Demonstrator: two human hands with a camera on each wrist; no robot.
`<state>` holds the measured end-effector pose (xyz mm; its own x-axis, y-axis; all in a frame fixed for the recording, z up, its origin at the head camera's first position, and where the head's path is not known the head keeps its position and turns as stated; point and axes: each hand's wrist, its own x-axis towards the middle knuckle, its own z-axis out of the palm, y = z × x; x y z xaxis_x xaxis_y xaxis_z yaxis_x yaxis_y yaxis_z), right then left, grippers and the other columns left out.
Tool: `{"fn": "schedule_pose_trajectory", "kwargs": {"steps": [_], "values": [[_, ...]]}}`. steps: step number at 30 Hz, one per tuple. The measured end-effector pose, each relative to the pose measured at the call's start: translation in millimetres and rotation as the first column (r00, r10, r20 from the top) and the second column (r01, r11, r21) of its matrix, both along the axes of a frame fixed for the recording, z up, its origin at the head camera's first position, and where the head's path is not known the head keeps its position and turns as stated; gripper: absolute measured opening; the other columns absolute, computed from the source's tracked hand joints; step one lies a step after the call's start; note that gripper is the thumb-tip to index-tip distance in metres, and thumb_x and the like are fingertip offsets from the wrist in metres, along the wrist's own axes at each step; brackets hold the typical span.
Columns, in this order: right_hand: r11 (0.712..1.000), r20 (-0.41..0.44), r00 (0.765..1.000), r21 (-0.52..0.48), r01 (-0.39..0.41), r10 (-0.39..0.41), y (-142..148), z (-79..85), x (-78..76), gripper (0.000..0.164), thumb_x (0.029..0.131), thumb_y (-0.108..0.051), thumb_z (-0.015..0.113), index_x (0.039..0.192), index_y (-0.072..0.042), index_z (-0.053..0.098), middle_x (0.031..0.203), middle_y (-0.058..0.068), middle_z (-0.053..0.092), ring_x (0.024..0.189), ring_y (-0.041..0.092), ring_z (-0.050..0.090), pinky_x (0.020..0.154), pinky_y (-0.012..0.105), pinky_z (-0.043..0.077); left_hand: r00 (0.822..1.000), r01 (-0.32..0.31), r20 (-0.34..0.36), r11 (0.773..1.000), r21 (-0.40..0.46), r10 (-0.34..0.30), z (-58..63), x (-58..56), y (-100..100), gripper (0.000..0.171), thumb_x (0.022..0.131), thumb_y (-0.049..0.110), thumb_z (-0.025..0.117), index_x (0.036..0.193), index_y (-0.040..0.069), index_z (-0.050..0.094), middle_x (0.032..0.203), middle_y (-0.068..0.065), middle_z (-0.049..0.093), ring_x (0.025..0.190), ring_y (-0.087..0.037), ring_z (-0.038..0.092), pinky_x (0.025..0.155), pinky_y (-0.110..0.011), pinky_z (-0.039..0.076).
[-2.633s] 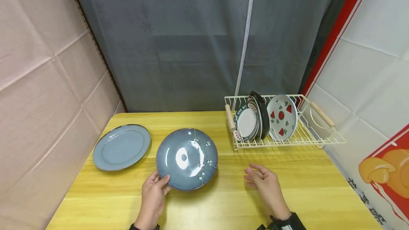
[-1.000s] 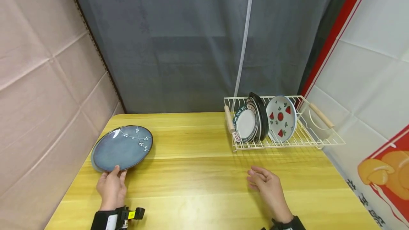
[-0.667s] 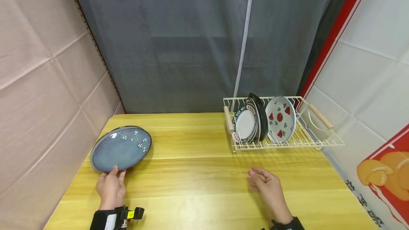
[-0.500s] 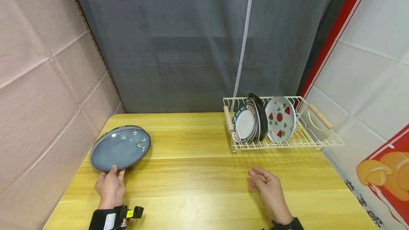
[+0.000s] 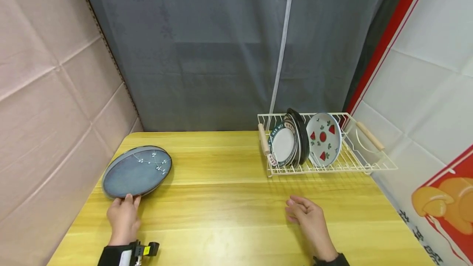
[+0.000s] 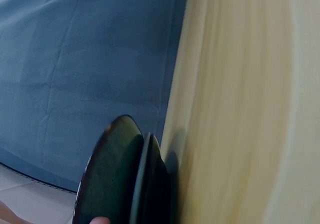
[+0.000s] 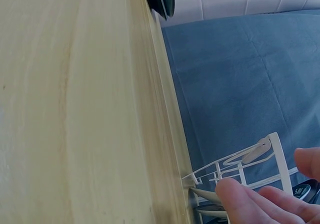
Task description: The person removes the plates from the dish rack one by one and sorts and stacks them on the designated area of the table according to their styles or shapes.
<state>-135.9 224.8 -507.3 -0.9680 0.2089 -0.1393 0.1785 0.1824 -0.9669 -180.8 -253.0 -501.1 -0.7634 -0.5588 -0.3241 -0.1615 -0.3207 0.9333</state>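
Two plates, near-stacked! Left fingers (image 5: 128, 200) pinch the blossom-patterned plate (image 5: 138, 173) over the plain blue plate (image 5: 125, 155); gentle release looks next. Right fingers (image 5: 300, 201): loosely curled, empty.

Left fingers (image 5: 128, 199) pinched, right fingers (image 5: 301, 201) loose

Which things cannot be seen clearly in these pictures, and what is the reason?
Head view: most of the top face of the lower plate, hidden by the flower-patterned plate.
Head view: some lettering on the rim of the white plate in the rack, too small to read.
Left wrist view: most of the left hand, cut off by the bottom edge.
Right wrist view: part of the rack, hidden behind the right hand.
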Motion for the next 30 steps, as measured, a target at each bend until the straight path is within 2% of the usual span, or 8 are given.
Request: {"fn": "schedule_pose_trajectory", "kwargs": {"steps": [3,7,9,13,17,21,25,30], "values": [[1.000,0.004,1.000,-0.002,0.003,-0.003,0,-0.9,0.8,0.042,0.116,-0.008,0.064,0.150,0.016,0.059,0.143,0.032,0.075,0.110,0.025,0.085,0.085,0.029,0.072,1.000,-0.014,0.021,1.000,0.000,0.014,-1.0,0.6,-3,0.070,0.121,0.024,0.034,0.180,-0.001,0.006,0.189,-0.020,0.002,0.171,-0.033,0.028,0.141,-0.036,0.030],[1.000,0.007,1.000,-0.008,0.006,-0.006,-1,-1.2,0.5,0.042,0.116,-0.007,0.063,0.150,0.016,0.059,0.142,0.032,0.075,0.107,0.021,0.085,0.085,0.029,0.072,0.997,-0.076,0.028,0.997,0.004,0.076,-1.1,-2.8,-5,0.079,0.120,0.022,0.041,0.181,0.003,-0.006,0.181,-0.024,0.021,0.170,-0.031,0.034,0.136,-0.029,0.039],[1.000,0.006,1.000,-0.009,0.007,-0.007,-1,-1.1,0.0,0.042,0.116,-0.007,0.063,0.150,0.017,0.059,0.142,0.033,0.075,0.107,0.021,0.085,0.085,0.028,0.072,0.995,-0.096,0.035,0.995,-0.009,0.096,-1.7,-3.8,-5,0.079,0.120,0.022,0.044,0.181,0.004,-0.002,0.166,-0.017,0.038,0.169,-0.029,0.041,0.132,-0.025,0.044],[1.000,0.007,1.000,-0.007,0.005,-0.005,-1,-0.9,-0.8,0.041,0.116,-0.007,0.063,0.150,0.016,0.060,0.141,0.032,0.075,0.107,0.020,0.085,0.085,0.028,0.072,0.992,-0.122,0.042,0.992,-0.014,0.122,-5.2,-3.0,-7,0.079,0.119,0.022,0.050,0.181,0.004,0.005,0.136,0.006,0.048,0.150,-0.011,0.062,0.118,-0.013,0.052],[1.000,0.010,1.000,-0.022,0.007,-0.006,-1,-0.7,-1.8,0.041,0.116,-0.007,0.063,0.150,0.016,0.060,0.141,0.032,0.076,0.105,0.018,0.085,0.085,0.029,0.072,0.987,-0.157,0.022,0.988,0.005,0.156,-8.8,-2.6,-9,0.077,0.118,0.019,0.053,0.180,0.004,0.011,0.131,0.008,0.052,0.115,0.004,0.068,0.103,-0.006,0.056],[1.000,0.004,1.000,-0.025,0.011,-0.011,-1,-0.7,-3.2,0.040,0.116,-0.006,0.063,0.149,0.016,0.060,0.141,0.032,0.076,0.103,0.016,0.086,0.084,0.029,0.072,0.981,-0.195,0.011,0.980,0.021,0.195,-9.4,-5.3,-8,0.069,0.117,0.016,0.055,0.175,0.004,0.020,0.129,0.006,0.053,0.099,0.007,0.066,0.095,-0.006,0.059],[1.000,0.001,1.000,-0.023,0.009,-0.009,-1,-1.0,-4.4,0.041,0.116,-0.007,0.063,0.149,0.016,0.061,0.140,0.032,0.076,0.103,0.018,0.086,0.084,0.029,0.072,0.968,-0.247,-0.022,0.967,0.055,0.249,-9.0,-5.5,-6,0.037,0.115,0.011,0.058,0.149,0.015,0.044,0.124,0.003,0.053,0.087,0.005,0.067,0.085,-0.006,0.061],[0.999,0.025,1.000,-0.033,0.012,-0.011,-1,-1.5,-4.4,0.042,0.116,-0.009,0.063,0.151,0.016,0.060,0.140,0.032,0.076,0.105,0.018,0.085,0.085,0.029,0.072,0.959,-0.256,-0.118,0.966,0.027,0.257,-8.6,-0.2,3,0.017,0.113,0.005,0.060,0.122,0.016,0.050,0.108,0.004,0.056,0.074,0.002,0.068,0.073,-0.009,0.062]]}}
